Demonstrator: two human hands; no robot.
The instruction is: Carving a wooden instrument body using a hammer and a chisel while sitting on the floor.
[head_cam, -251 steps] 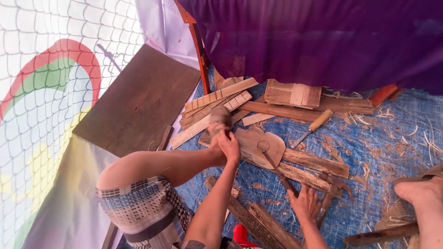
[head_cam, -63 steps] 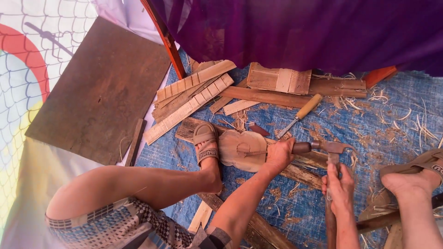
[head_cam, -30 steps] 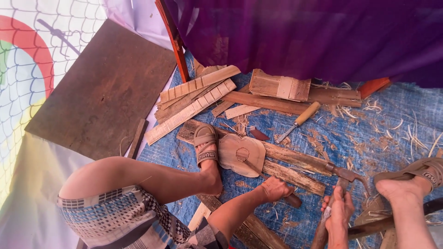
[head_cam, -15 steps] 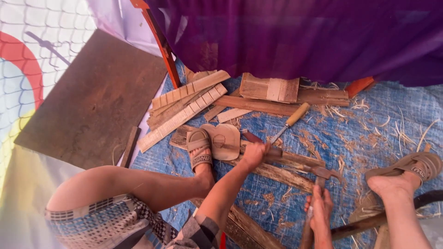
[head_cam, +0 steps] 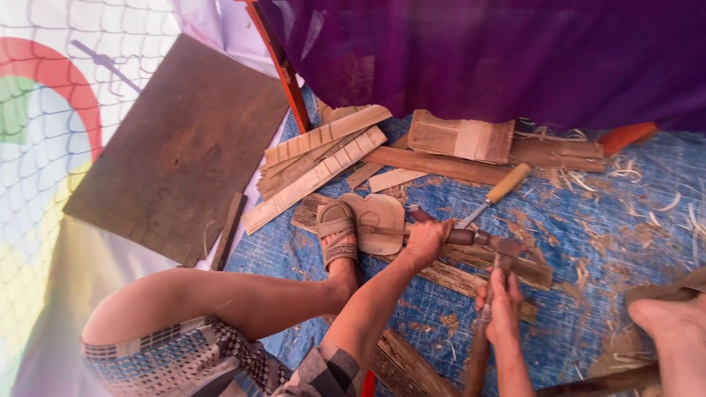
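Purple cloth (head_cam: 478,51), dark board (head_cam: 176,147), perhaps a chisel (head_cam: 493,195).

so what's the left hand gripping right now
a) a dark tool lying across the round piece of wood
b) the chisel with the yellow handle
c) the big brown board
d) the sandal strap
a: the left hand is closed around a dark tool that lies across the round piece of wood, while the yellow-handled chisel lies untouched on the blue tarp beyond it.

Single head-worn view, steeply downward and close over blue tarp (head_cam: 588,220).
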